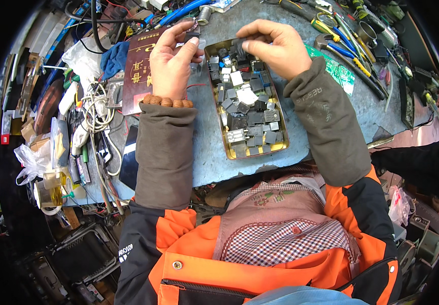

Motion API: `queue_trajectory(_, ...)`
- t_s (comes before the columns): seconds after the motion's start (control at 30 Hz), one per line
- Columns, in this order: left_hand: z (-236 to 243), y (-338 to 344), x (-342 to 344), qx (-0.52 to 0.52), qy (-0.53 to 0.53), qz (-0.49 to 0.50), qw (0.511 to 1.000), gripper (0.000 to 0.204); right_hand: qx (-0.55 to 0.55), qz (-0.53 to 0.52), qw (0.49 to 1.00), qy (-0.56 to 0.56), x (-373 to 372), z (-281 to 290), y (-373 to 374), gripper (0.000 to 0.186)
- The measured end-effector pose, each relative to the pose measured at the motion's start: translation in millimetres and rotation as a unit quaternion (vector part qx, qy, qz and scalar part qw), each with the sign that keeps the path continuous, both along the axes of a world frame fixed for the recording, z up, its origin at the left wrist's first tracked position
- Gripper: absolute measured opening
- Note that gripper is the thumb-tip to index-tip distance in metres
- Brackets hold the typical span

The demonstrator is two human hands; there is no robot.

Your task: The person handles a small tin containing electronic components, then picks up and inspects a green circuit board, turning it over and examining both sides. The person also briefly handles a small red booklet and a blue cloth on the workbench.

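My left hand [172, 62] is over the table beside the tin's far left corner. Its thumb and fingers close on a small black block [192, 36], partly hidden by the fingers. A clear plastic piece [199, 51] shows just beside the thumb. The long rectangular tin [258, 152] holds many small black, grey and white block-shaped parts [247, 96]. At the tin's far end, my right hand [275, 47] pinches a dark part [239, 48]; the fingertips partly cover it.
A dark red folder [137, 76] lies left of my left hand. Tangled white cables [95, 109] and a blue cloth [114, 60] crowd the left side. To the right are a green circuit board [338, 71] and several pliers and hand tools [349, 53]. The table's near edge [219, 175] is chipped.
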State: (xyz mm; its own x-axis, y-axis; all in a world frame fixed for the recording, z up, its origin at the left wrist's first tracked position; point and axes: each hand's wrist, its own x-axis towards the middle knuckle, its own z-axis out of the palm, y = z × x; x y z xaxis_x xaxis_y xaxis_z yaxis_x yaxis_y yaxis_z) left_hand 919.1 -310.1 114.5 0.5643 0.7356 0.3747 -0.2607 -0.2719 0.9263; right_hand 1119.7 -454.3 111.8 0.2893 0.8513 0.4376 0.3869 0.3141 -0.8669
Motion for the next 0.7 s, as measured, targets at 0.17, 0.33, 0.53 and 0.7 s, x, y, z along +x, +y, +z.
queue_trajectory(0.17,-4,-20,10,-0.008,0.02,-0.071,0.997,0.033,0.043,0.017,0.996,0.072,-5,-2,2,0.023)
queue_trajectory(0.33,-7,-28,17,0.07,0.057,-0.079,0.993,0.042,0.039,0.089,0.978,0.184,-16,-17,10,0.023)
queue_trajectory(0.53,2,3,1,-0.201,-0.076,-0.066,0.974,0.027,0.035,-0.012,0.99,0.133,-6,-13,9,0.02)
queue_trajectory(0.7,2,20,-14,-0.413,-0.126,-0.074,0.899,0.022,0.021,0.0,0.991,-0.136,-14,10,-5,0.021)
